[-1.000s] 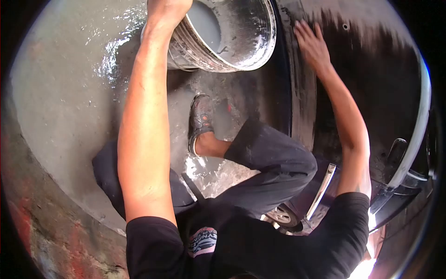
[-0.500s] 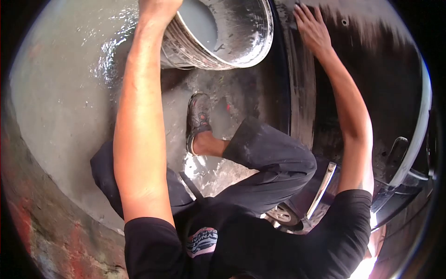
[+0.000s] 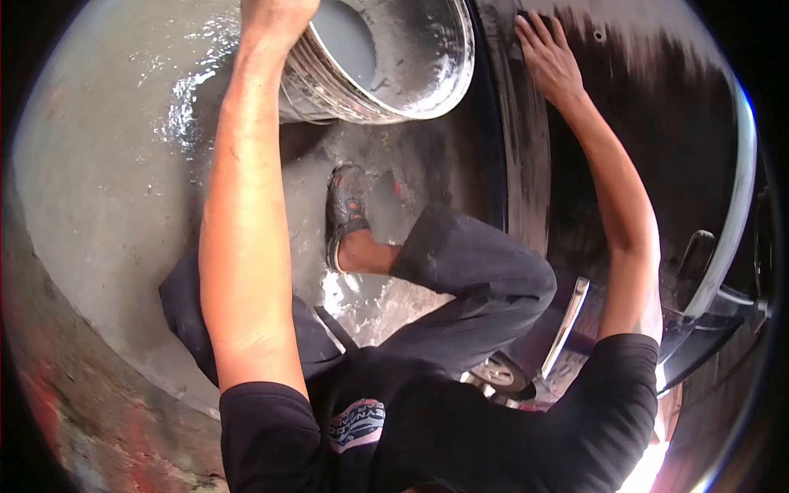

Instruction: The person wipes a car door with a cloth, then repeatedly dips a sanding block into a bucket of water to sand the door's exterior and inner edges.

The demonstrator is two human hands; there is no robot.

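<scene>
My left hand (image 3: 278,18) is at the top edge of the view, overlapping the near rim of a worn, smeared bucket (image 3: 329,78). Its fingers are cut off by the frame. Grey, cloudy water (image 3: 345,41) stands inside the bucket. On the right, my right hand (image 3: 552,64) presses against a dark car panel (image 3: 649,156), fingers stretched forward. A small dark pad (image 3: 523,18) shows at its fingertips, mostly covered by them. Grey smears and streaks mark the panel around that hand, with a small round hole (image 3: 599,35) beside it.
Wet grey floor (image 3: 107,164) spreads on the left, with a stained wall or ledge (image 3: 90,386) along the lower left. My shoe (image 3: 348,205) rests between bucket and body. A door handle (image 3: 697,255) and a wheel (image 3: 500,374) are to the right and below.
The view has shifted slightly. My right hand has slid a little way along the panel toward me. My left hand keeps its place at the bucket's rim.
</scene>
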